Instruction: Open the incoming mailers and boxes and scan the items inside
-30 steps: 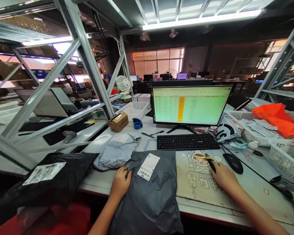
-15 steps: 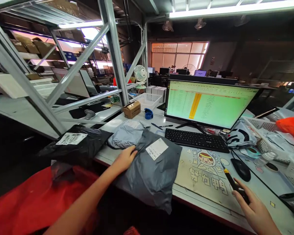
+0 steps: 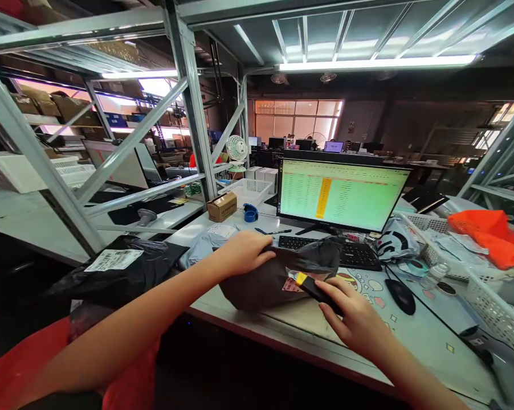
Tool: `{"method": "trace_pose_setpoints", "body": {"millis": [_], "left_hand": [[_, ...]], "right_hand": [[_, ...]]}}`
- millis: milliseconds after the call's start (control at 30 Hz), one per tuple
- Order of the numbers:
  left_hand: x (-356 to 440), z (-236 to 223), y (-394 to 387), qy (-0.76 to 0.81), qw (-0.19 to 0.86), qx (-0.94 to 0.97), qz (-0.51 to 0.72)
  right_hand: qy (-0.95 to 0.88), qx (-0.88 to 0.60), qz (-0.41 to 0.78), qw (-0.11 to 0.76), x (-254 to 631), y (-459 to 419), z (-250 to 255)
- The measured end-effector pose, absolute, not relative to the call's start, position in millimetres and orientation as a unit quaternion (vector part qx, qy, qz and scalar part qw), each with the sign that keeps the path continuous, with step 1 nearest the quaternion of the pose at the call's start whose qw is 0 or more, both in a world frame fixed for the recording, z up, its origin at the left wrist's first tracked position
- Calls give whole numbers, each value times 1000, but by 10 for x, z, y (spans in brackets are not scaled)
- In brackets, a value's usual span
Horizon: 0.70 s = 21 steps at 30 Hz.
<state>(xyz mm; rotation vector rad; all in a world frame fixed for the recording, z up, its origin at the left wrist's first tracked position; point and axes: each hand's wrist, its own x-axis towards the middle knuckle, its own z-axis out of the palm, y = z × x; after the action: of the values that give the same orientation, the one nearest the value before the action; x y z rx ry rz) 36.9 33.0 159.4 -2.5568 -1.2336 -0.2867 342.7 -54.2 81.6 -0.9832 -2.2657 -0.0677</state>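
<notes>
My left hand (image 3: pixel 249 251) is closed on the upper edge of a dark grey plastic mailing bag (image 3: pixel 257 287), which is tilted up over the front of the desk. In my right hand (image 3: pixel 346 310) is a black and yellow utility knife (image 3: pixel 319 293), its yellow end against or just in front of the bag's face. Whether the blade is out cannot be made out. Near that yellow end a small reddish printed patch shows on the bag. Behind the bag, part of the keyboard (image 3: pixel 359 256) is covered.
A monitor (image 3: pixel 338 193) stands at the back of the desk. To the left lie a black parcel (image 3: pixel 154 267) and a pale grey parcel (image 3: pixel 201 245), near a small cardboard box (image 3: pixel 223 206). A mouse (image 3: pixel 400 296) and white baskets (image 3: pixel 496 307) are on the right. Metal shelf posts (image 3: pixel 192 102) rise at left.
The bag has been tipped up and turned so its white label no longer shows. My right hand has brought the knife leftward to the bag. The camera view has tilted upward.
</notes>
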Motion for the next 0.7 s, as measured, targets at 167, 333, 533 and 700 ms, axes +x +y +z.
{"method": "trace_pose_setpoints", "body": {"millis": [167,333,533,700], "left_hand": [[-20,1473,189,-456,123,-873,-120],[-18,1442,1,-344,201,-905,-146],[-145,1472,16,-324,200,-912,-152],[-42,1592,78,-415,150,-894,-76]], "right_hand": [[-882,-373,-54,283,3187,-463,942],[-900,-357,-75,238,3129,-383,1186],[-723,-617,-116,288,4808,225,1056],[-697,-660,-24,278,5405,190,78]]}}
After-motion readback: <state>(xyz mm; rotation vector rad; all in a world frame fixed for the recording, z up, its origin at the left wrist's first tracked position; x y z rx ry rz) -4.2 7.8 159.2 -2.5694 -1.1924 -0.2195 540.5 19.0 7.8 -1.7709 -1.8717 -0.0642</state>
